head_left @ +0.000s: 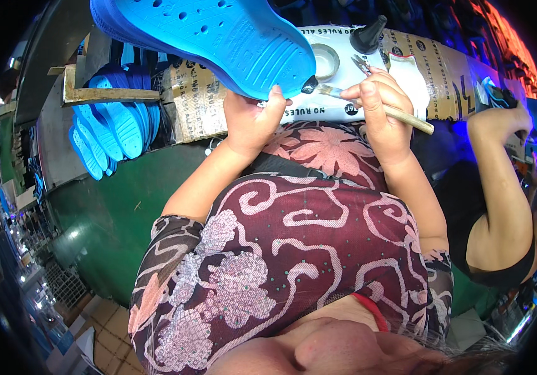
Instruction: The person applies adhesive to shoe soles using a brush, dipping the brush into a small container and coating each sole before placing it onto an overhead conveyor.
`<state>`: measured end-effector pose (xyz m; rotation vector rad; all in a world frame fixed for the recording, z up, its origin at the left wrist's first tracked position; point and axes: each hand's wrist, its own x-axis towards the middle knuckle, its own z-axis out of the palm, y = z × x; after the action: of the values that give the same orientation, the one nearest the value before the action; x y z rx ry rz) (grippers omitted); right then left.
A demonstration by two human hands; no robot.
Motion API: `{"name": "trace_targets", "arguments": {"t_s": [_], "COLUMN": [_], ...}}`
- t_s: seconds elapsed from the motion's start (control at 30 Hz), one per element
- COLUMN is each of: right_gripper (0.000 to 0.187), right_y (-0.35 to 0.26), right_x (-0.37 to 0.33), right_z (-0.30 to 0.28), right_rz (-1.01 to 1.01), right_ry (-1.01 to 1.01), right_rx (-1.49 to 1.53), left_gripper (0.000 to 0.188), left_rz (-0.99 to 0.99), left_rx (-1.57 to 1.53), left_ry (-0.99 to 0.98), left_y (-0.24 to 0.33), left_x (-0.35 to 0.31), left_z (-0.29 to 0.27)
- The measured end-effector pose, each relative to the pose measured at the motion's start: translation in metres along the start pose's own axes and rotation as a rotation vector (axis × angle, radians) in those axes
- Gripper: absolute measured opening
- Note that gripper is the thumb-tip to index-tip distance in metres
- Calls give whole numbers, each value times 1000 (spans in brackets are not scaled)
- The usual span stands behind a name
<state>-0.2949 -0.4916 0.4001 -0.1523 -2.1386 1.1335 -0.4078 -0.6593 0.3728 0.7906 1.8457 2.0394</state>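
Note:
A blue foam shoe (243,47) with round holes and a ridged end is held at its near edge by my left hand (253,119), thumb on top and fingers underneath. My right hand (384,106) is closed around a wooden-handled brush (406,117). Its bristles are beside a small black piece (309,85) on the shoe's right edge; whether they touch it I cannot tell. A metal tool with pointed jaws (361,64) sticks up from the same hand, its other end hidden by the fingers.
Beyond the brush, a round shallow dish (326,62) and a black cone-shaped nozzle (368,36) stand on white sheeting (318,114) over cardboard (196,106). Several blue shoe pieces (115,119) are stacked at left by a wooden bar (112,95). Another person's arm (500,169) is at right.

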Motion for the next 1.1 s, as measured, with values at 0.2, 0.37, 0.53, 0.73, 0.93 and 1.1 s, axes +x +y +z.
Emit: {"name": "trace_targets", "arguments": {"t_s": [0.2,0.37,0.53,0.73,0.93,1.1], "right_gripper": [23,26,20,21,24,25], "right_y": [0,1,2,8,24,35], "right_x": [3,-5,-1,-5,-26,-47], "right_z": [8,-5,-2,-17,-45,-51], "right_rz": [-120,13,-157,-138,117,190], "right_ry": [-113,-30,-106,-65,108,196], "right_rx": [-107,-48,-72,-205,-89,-9], "left_gripper": [29,28,29,32,47,58], "left_rz": [-4,63,211,188,226,44], "left_rx": [28,80,229,183,198,-285], "left_ry": [-20,7,-12,9,36,-148], "left_y": [1,-8,-16,-11,47,80], "left_x": [0,-4,-2,1,22,37], "left_z": [1,-2,-2,-3,-2,-17]}}
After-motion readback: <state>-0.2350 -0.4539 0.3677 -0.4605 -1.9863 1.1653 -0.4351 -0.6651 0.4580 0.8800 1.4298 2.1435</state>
